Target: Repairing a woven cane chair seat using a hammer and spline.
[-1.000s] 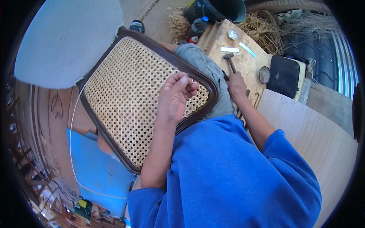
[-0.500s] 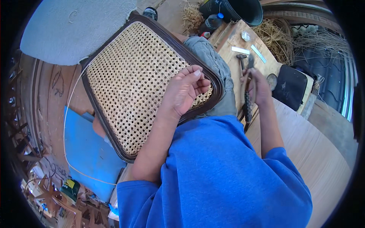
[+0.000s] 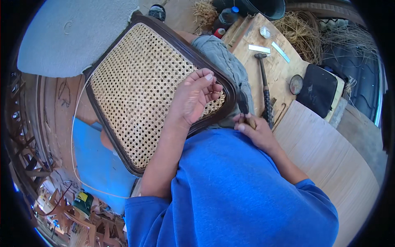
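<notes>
A dark-framed seat panel with woven cane point(image 3: 140, 90) rests tilted across my lap. Above its near right corner, my left hand point(image 3: 193, 96) is closed, thumb against the curled fingers; whatever it pinches is too small to make out. My right hand point(image 3: 259, 131) grips a wooden-handled blade point(image 3: 243, 105), its dark flat end pointing away from me beside the panel's right corner. I cannot tell whether it is a knife or a chisel. A hammer point(image 3: 264, 78) with a dark patterned grip lies on the wooden bench just beyond that hand.
On the wooden bench point(image 3: 247, 66) lie two pale strips, a small round dish point(image 3: 296, 84) and a black pad point(image 3: 316, 90). Behind stand a dark bucket point(image 3: 267, 8) and a blue-capped bottle point(image 3: 227, 17). A long cane strand point(image 3: 73, 142) loops at left over a blue sheet point(image 3: 98, 160).
My right hand has come from over the bench toward the panel, bringing the wooden-handled blade with it. The hammer now shows whole on the bench. My left hand has barely moved.
</notes>
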A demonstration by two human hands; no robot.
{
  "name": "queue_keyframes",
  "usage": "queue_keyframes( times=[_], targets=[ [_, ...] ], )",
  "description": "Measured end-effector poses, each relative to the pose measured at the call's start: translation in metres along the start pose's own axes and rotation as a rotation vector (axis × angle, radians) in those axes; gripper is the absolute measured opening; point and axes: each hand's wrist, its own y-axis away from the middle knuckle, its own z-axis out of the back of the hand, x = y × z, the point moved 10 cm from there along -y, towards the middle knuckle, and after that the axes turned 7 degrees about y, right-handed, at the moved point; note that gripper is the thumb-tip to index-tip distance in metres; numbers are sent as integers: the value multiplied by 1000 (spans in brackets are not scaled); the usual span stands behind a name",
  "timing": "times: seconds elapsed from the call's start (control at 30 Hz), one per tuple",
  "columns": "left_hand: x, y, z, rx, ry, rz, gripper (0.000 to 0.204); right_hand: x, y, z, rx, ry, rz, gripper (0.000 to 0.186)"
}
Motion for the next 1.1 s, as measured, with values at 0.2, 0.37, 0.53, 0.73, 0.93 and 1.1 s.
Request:
queue_keyframes(
  times=[0.2, 0.37, 0.53, 0.73, 0.93, 1.1],
  targets=[
    [2, -1, -5, -51, -79, -39, 14, 35, -9, 35, -264, 548, 30, 38],
    [3, -4, -13, -85, -147, -64, 20, 51, -15, 34, -280, 651, 12, 38],
    [2, -1, -15, -84, -198, -77, 22, 54, -15, 30, -269, 687, 17, 38],
    [6, -5, -15, -59, -248, -66, 23, 56, -16, 29, -262, 687, 17, 39],
    [5, -5, -12, -75, -278, -64, 24, 55, -19, 25, -246, 695, 39, 39],
    [8, -7, -10, -65, -323, -57, 23, 49, -21, 25, -214, 716, -46, 39]
  ],
)
